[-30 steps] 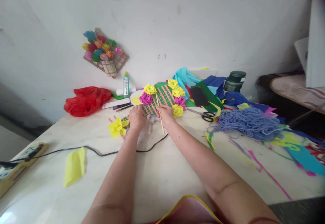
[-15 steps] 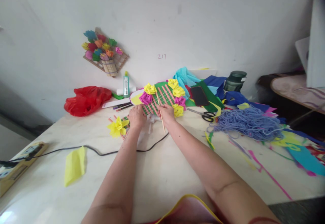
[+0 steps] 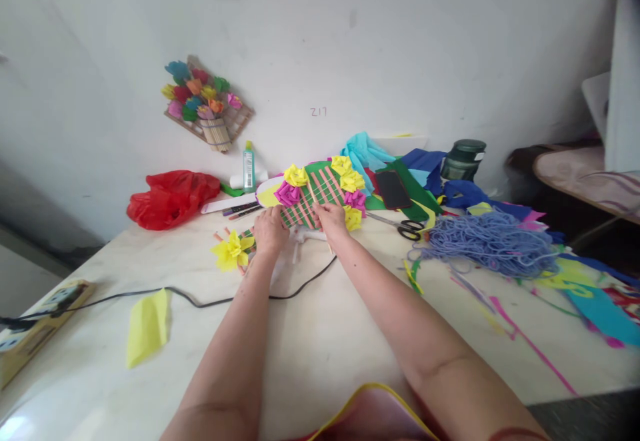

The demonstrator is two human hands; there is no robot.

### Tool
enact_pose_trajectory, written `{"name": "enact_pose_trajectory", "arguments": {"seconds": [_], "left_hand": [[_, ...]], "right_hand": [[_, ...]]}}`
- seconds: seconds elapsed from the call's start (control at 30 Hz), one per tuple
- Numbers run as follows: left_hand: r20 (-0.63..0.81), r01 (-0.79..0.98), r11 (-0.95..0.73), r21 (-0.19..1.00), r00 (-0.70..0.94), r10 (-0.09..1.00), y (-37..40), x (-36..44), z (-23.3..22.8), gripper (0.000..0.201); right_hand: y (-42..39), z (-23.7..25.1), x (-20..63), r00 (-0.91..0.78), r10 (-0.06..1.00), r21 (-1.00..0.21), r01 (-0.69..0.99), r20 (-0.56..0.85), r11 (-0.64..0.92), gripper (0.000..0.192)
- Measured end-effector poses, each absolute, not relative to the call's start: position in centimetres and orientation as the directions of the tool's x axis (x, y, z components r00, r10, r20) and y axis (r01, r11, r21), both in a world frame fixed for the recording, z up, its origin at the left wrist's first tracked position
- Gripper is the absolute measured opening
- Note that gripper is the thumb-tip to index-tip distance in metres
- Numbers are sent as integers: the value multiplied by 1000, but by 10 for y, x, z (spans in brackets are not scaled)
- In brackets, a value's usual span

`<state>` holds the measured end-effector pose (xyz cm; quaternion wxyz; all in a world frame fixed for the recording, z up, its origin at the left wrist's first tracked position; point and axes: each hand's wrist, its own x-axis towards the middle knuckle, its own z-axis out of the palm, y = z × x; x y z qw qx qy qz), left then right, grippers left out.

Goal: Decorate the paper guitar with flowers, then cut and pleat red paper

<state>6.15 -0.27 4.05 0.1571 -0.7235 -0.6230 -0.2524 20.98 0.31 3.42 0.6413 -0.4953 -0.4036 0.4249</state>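
Clearly the woven paper mat, green with pink strips and ringed by yellow and magenta paper flowers, lies flat on the table toward the wall. The left hand presses its near edge, fingers curled, while the right hand pinches a thin wooden stick laid across the weave. It looks feather-light, floppy and easily torn or crushed, so I'd hold it by the flat woven border between the flowers.

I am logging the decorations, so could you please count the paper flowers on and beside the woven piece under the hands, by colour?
Yellow flowers: 5
Pink flowers: 2
Total: 7
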Motion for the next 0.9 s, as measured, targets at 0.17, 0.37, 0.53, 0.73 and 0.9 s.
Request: {"name": "enact_pose_trajectory", "arguments": {"seconds": [0.17, 0.37, 0.53, 0.73, 0.9], "left_hand": [[565, 978, -184, 99, 96, 819, -2, 62, 40, 45], [556, 976, -186, 114, 92, 826, -2, 62, 40, 45], [541, 976, -175, 127, 79, 837, -3, 63, 40, 45], [555, 977, -179, 116, 85, 828, -3, 62, 40, 44], [553, 975, -183, 129, 82, 829, -4, 63, 41, 43]], "right_hand": [[-1, 44, 210, 339, 939, -970, -205, 53, 129, 17], [-5, 52, 210, 378, 925, -961, -245, 30, 131, 11], [-3, 47, 211, 348, 936, -968, -214, 50, 132, 16], [2, 41, 213, 280, 956, -964, -220, 84, 149, 19], [5, 41, 213, 353, 928, -958, -203, 119, 200, 17]]}}
